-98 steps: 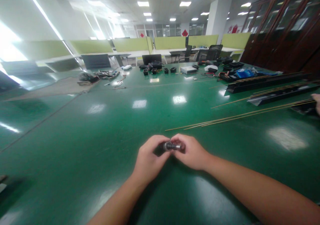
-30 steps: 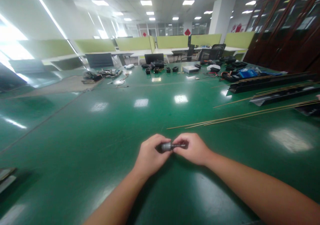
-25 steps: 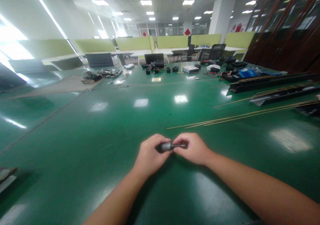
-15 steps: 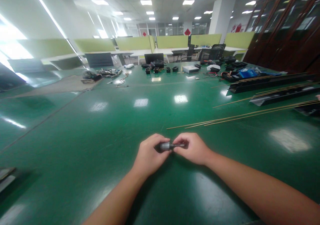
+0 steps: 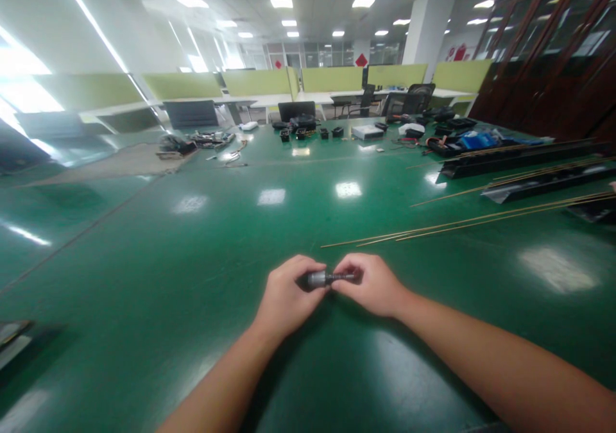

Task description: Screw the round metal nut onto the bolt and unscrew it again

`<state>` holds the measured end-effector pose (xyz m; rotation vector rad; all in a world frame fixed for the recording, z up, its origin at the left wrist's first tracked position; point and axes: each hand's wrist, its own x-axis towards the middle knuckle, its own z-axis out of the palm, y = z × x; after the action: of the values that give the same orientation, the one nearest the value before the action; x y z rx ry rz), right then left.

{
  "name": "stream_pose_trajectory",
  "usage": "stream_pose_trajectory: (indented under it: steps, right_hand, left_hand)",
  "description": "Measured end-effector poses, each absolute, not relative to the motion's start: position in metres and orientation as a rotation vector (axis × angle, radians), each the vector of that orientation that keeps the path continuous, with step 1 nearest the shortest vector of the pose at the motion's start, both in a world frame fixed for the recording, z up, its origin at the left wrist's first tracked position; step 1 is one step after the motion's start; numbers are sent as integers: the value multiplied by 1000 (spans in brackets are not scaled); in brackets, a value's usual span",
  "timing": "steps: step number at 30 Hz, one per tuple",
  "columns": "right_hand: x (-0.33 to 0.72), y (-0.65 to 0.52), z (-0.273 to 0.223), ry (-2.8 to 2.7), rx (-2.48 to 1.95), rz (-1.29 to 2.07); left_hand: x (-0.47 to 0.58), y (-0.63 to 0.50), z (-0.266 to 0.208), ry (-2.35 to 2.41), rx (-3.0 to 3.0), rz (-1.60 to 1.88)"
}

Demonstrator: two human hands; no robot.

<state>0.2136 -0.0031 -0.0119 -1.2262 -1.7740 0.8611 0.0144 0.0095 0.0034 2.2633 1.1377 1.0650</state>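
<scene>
Just above the green tabletop, both hands meet at a small metal part (image 5: pixel 317 279): a silver-grey cylinder with a dark, thin, ridged shaft (image 5: pixel 341 278) on its right side. Its exact kind is too small to make out. My left hand (image 5: pixel 289 292) is closed round the cylinder, thumb and fingers gripping it from both sides. With thumb and fingertips, my right hand (image 5: pixel 369 283) pinches the ridged shaft. The part lies level, pointing left to right, and its left end is hidden inside my left hand.
Long thin brass-coloured rods (image 5: pixel 433 229) lie beyond my right hand. Dark channel-shaped pieces (image 5: pixel 514 162) rest at right. Along the far side are small black blocks (image 5: pixel 324 133), a white box (image 5: pixel 367 132) and a blue bundle (image 5: pixel 477 140). Metal bits (image 5: pixel 214 139) sit far left.
Both hands and the part have risen very slightly in the picture. The grip of each hand looks the same.
</scene>
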Motion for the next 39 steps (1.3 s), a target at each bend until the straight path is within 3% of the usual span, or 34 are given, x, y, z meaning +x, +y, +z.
stream_pose_trajectory:
  steps: [39]
  right_hand:
    - [215,-2,-13,-1723,-1304,776]
  left_hand:
    - [5,17,2,1223,2268,1101]
